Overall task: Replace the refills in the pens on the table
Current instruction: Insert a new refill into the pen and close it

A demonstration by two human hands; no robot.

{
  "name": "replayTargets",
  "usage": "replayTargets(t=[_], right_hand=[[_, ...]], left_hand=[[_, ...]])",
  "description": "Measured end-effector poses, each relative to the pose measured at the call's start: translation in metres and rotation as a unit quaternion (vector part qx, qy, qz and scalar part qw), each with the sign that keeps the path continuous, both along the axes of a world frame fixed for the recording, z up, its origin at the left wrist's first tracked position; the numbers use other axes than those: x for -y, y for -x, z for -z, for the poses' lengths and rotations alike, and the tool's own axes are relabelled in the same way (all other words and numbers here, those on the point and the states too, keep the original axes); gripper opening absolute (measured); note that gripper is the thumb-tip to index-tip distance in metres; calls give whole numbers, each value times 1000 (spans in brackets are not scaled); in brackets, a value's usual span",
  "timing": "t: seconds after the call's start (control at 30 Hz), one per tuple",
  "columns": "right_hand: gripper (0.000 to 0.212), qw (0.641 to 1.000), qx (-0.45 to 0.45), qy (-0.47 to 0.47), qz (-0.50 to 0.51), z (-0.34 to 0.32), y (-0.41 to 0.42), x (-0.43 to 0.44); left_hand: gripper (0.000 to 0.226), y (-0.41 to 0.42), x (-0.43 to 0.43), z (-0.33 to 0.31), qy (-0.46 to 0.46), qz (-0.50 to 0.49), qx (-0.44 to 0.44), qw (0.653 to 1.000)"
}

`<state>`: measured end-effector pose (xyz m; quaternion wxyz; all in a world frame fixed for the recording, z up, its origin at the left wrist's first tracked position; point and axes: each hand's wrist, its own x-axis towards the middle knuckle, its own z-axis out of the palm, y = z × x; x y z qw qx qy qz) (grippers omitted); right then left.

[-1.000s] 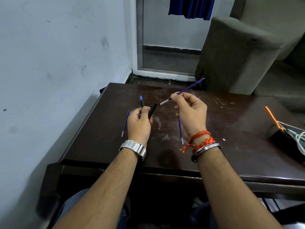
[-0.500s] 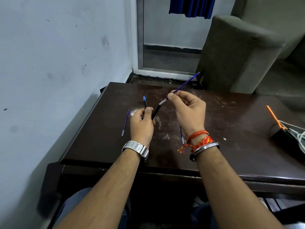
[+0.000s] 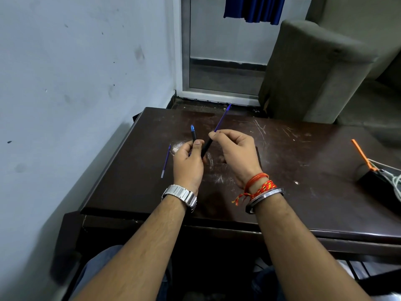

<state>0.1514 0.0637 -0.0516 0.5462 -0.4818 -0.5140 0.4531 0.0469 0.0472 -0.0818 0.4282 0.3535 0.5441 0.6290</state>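
My left hand (image 3: 188,164) grips a black pen barrel (image 3: 206,146) and a second black piece with a blue end (image 3: 193,132), both held above the dark wooden table (image 3: 303,170). My right hand (image 3: 236,153) pinches a thin blue refill (image 3: 222,117) whose lower end sits in the mouth of the barrel, while its upper end points up and away. A loose blue refill (image 3: 166,161) lies on the table left of my left hand. Whether the refill seen earlier under my right hand is still there I cannot tell; the hand hides that spot.
A white wall runs along the table's left side. A grey sofa arm (image 3: 314,68) stands behind the table's far right. At the right edge sits a black object with an orange tool (image 3: 361,155) and white cords (image 3: 397,181).
My right hand brought the refill's lower end to the barrel in my left hand and pushed it in; the refill now stands steeper and less of it shows.
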Motion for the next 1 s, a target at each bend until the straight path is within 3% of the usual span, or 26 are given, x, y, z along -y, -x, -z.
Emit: replayTargets(t=[0.27, 0.53, 0.7, 0.77, 1.0], right_hand=[[6, 997, -43, -42, 40, -6, 1, 2], [6, 998, -15, -45, 33, -3, 2, 2], [17, 994, -102, 20, 20, -3, 0, -3], [20, 994, -95, 56, 6, -3, 1, -5], [20, 972, -138, 128, -140, 1, 8, 2]], left_hand=[[20, -1, 0, 0, -6, 5, 56, 998], [21, -2, 0, 1, -6, 12, 53, 999], [23, -4, 0, -2, -29, 50, 79, 995], [25, -6, 1, -3, -39, 79, 103, 991], [38, -6, 4, -4, -34, 138, 146, 979]])
